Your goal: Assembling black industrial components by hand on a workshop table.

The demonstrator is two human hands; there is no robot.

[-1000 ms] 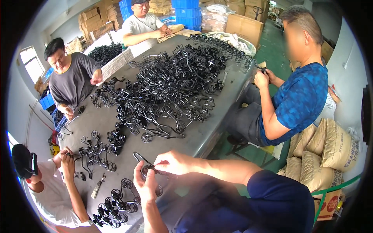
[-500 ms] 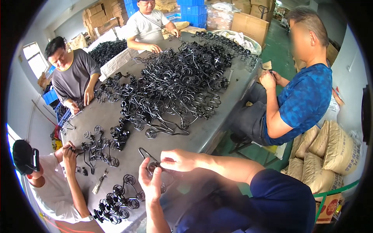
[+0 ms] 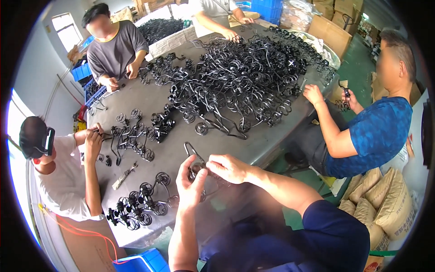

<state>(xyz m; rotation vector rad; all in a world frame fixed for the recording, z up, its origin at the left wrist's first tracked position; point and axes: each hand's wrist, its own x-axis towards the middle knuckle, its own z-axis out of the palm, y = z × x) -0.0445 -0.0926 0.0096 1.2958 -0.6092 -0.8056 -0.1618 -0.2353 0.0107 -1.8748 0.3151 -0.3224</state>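
Observation:
In front of me, my left hand [image 3: 190, 180] and my right hand [image 3: 229, 168] meet on a bent black metal wire piece [image 3: 193, 151]. Its long narrow loop sticks up past my left fingertips, and a coiled part lies between my hands. My left thumb and forefinger close around the coil. The right fingers are pinched at its right side, hiding what they grip there. To the left of my hands, several similar coiled wire pieces with black fittings [image 3: 144, 199] lie in a row on the grey table [image 3: 156, 102].
A large heap of black wire pieces [image 3: 244, 77] covers the table's middle; a smaller cluster [image 3: 132, 136] lies at left. A metal tool with a pale handle [image 3: 123, 177] rests nearby. Co-workers sit left, far and right. Sacks [image 3: 385, 204] stand right, a blue bin [image 3: 147, 262] below left.
The view has shifted, so the table and people sit further right and lower on the left. My hands keep hold of the wire piece. The right-hand co-worker's hands have moved apart.

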